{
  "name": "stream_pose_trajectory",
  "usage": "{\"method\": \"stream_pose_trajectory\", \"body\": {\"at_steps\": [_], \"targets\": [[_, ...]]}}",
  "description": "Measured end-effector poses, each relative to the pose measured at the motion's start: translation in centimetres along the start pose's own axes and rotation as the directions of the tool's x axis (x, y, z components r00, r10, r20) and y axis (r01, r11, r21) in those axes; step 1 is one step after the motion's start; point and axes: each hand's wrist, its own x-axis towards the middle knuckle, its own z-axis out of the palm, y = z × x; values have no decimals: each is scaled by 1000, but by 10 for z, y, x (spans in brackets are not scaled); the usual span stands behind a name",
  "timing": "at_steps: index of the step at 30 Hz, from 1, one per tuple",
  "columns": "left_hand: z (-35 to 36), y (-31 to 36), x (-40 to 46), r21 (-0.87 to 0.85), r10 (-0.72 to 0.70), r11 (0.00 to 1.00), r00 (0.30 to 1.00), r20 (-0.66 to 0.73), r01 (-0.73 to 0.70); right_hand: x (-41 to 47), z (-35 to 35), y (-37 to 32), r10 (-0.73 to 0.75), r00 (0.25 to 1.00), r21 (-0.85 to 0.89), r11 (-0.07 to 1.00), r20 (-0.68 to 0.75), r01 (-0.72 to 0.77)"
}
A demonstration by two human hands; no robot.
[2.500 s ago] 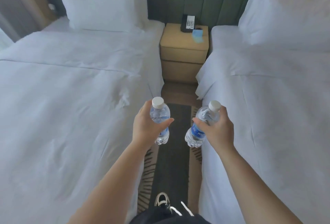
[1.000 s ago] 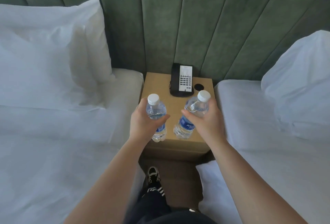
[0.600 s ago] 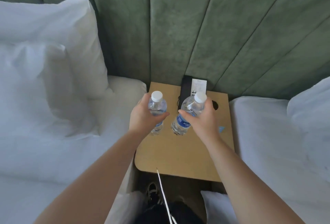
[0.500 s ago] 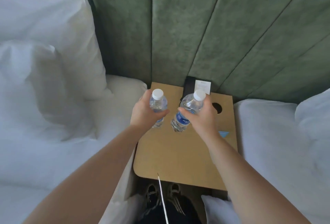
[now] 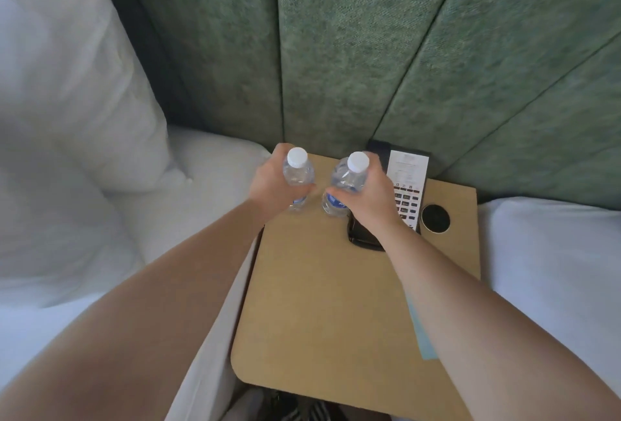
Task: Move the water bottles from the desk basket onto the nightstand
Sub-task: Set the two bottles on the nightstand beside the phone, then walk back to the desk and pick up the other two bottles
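Note:
I hold two clear water bottles with white caps and blue labels over the back left of the tan nightstand (image 5: 322,313). My left hand (image 5: 274,188) is shut on the left bottle (image 5: 298,172). My right hand (image 5: 368,200) is shut on the right bottle (image 5: 349,178), which tilts slightly. Both bottle bases are low at the tabletop; whether they touch it I cannot tell. The desk basket is out of view.
A black phone (image 5: 403,199) with a white keypad card stands at the back of the nightstand, close to my right hand. A round black disc (image 5: 436,218) lies to its right. A pale blue card (image 5: 421,336) is partly under my right arm. White beds flank the nightstand; a green padded headboard (image 5: 353,44) is behind.
I have come up close to the nightstand, and both hands have carried the bottles forward and down to its back left area beside the phone.

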Motion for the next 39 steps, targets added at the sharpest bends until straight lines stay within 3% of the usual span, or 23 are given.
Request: {"method": "stream_pose_trajectory", "body": {"at_steps": [10, 17, 21, 26, 32, 39], "targets": [[17, -14, 2, -27, 24, 999, 999, -25, -25, 8, 8, 18, -41, 994, -8, 999, 101, 42], [9, -11, -7, 64, -96, 993, 995, -17, 97, -3, -6, 13, 27, 989, -45, 999, 145, -21], [-5, 0, -37, 162, -77, 983, 995, -68, 87, -23, -24, 3, 65, 990, -109, 993, 126, -51], [-26, 24, -86, 318, -21, 947, 996, -88, 48, -65, -54, -23, 99, 994, -224, 971, 38, -89], [-39, 69, -161, 395, 195, 909, 974, -119, -134, -149, -93, -47, 47, 991, -194, 978, -127, -72], [5, 92, -227, 442, 231, 867, 972, 50, -229, -238, -122, -34, 76, 950, -238, 959, -301, -152]]}}
